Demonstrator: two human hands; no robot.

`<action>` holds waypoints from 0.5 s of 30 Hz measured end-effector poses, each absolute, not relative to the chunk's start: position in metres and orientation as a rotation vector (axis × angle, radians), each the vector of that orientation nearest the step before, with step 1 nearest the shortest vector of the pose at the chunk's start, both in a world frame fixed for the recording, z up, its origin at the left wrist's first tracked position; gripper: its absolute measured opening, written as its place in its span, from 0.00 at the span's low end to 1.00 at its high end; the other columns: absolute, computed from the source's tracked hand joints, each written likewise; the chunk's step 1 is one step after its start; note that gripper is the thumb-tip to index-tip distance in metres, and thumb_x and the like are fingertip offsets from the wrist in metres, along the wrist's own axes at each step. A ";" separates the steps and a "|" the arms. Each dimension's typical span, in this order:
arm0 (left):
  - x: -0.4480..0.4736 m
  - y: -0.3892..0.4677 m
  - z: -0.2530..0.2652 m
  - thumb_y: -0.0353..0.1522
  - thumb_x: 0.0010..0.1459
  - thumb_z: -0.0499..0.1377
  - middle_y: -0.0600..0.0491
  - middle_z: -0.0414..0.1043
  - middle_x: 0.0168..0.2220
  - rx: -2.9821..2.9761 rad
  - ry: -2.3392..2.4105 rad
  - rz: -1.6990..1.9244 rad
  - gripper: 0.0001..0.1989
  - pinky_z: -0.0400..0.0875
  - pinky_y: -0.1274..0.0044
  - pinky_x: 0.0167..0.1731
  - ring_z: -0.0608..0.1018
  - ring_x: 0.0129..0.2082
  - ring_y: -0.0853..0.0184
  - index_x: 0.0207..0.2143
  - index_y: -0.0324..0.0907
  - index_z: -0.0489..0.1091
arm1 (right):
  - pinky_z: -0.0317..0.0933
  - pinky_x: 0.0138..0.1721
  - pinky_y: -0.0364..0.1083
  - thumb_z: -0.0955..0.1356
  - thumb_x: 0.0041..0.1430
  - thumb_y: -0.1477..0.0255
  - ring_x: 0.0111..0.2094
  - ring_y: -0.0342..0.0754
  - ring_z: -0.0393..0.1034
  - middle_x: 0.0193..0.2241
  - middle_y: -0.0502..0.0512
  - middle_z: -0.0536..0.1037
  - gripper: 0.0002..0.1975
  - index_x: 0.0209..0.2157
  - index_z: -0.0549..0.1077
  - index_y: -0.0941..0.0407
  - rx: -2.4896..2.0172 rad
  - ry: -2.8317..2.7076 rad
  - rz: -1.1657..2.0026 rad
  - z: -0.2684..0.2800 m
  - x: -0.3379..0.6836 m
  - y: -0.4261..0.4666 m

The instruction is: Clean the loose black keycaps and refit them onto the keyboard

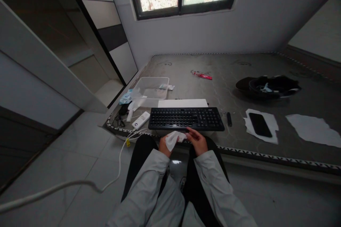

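A crumpled white tissue [172, 139] is bunched in my left hand [164, 145], whose fingers are closed and partly hidden by it. The tissue's right end meets the thumb and fingertips of my right hand [197, 142], which pinch it with the index finger stretched further forward. Both hands are low over the front edge, between my knees. Just beyond them a black keyboard [186, 118] lies flat, its long side toward me. Behind the keyboard sits a flat white piece [182, 103], partly covered by it.
A clear plastic box [153, 88], a white power strip [141, 120] and cables lie left. Right are a small black stick [229, 119], a phone [260, 125] on white paper, another white sheet [314, 129] and a black cap [269, 88]. A red packet [204, 75] lies farther back.
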State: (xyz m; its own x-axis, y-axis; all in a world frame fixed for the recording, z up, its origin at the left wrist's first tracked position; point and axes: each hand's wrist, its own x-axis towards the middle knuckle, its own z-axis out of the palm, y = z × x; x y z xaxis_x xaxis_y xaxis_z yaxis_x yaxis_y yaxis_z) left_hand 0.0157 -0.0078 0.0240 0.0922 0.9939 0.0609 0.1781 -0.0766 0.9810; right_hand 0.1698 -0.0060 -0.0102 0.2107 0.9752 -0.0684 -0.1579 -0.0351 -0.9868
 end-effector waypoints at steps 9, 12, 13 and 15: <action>0.014 0.002 0.013 0.38 0.48 0.59 0.49 0.76 0.36 1.414 1.214 1.086 0.15 0.70 0.77 0.38 0.76 0.36 0.63 0.37 0.38 0.73 | 0.64 0.31 0.43 0.71 0.41 0.63 0.29 0.44 0.66 0.25 0.50 0.73 0.20 0.38 0.74 0.55 -1.324 -1.041 1.065 -0.002 0.168 -0.006; 0.015 0.004 0.013 0.38 0.48 0.59 0.49 0.76 0.37 1.409 1.200 1.081 0.15 0.70 0.77 0.39 0.76 0.36 0.63 0.37 0.38 0.73 | 0.64 0.32 0.44 0.71 0.41 0.62 0.29 0.45 0.67 0.25 0.51 0.74 0.20 0.38 0.74 0.55 -1.331 -1.048 1.064 -0.001 0.168 -0.004; 0.015 0.005 0.013 0.38 0.48 0.59 0.49 0.76 0.37 1.404 1.203 1.081 0.15 0.70 0.77 0.39 0.76 0.37 0.63 0.37 0.38 0.73 | 0.64 0.32 0.44 0.71 0.41 0.62 0.29 0.45 0.67 0.26 0.51 0.74 0.20 0.38 0.74 0.55 -1.334 -1.046 1.067 -0.001 0.169 -0.003; 0.016 0.007 0.014 0.37 0.48 0.59 0.49 0.76 0.37 1.389 1.206 1.086 0.15 0.70 0.77 0.39 0.76 0.37 0.63 0.37 0.38 0.73 | 0.64 0.32 0.43 0.70 0.42 0.62 0.29 0.45 0.68 0.25 0.50 0.74 0.18 0.36 0.73 0.55 -1.338 -1.029 1.069 -0.003 0.169 -0.001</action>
